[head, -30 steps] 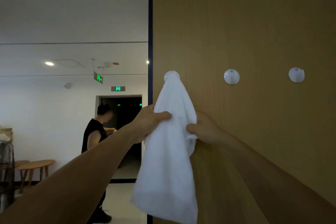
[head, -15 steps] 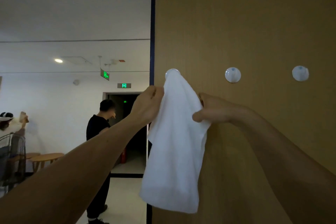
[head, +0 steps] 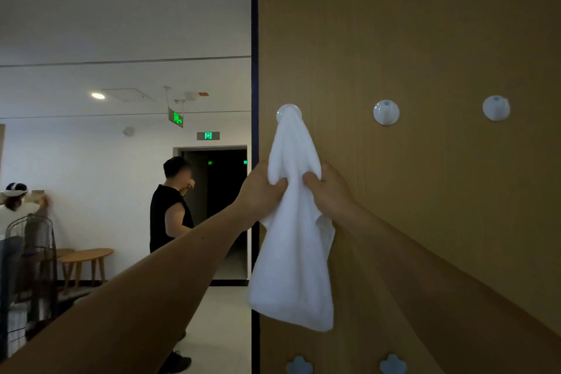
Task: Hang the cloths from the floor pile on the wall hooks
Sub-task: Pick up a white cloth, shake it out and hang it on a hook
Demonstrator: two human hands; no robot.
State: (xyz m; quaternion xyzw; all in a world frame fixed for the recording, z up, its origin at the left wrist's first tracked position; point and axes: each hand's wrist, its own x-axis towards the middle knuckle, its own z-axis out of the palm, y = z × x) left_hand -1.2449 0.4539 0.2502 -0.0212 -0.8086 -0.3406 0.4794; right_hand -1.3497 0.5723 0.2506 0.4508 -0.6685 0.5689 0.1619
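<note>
Hands (head: 261, 191) now lower, gripping cloth (head: 293, 246)

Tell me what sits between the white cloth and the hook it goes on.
Nothing visible: the white cloth already drapes from the leftmost middle hook, with the left hand and right hand gripping it below.
</note>
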